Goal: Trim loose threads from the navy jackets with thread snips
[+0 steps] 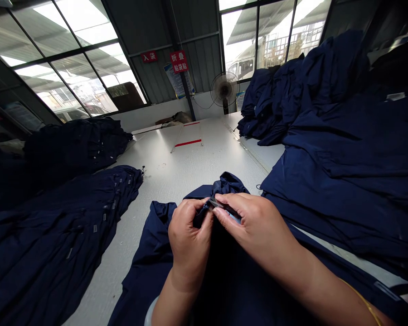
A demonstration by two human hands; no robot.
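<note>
A navy garment lies bunched in front of me on the white table. My left hand is closed, pinching a gathered edge of its cloth between thumb and fingers. Inside my closed right hand is a pair of thread snips, with dark blades and a bit of blue showing under the palm. The blade tips meet the cloth right at my left fingertips. Most of the snips is hidden by the fingers, so how far the blades are apart does not show.
Stacked navy garments cover the table's left side, with another pile behind. Higher heaps of navy garments rise on the right. The white table runs back toward a fan and red signs by the windows.
</note>
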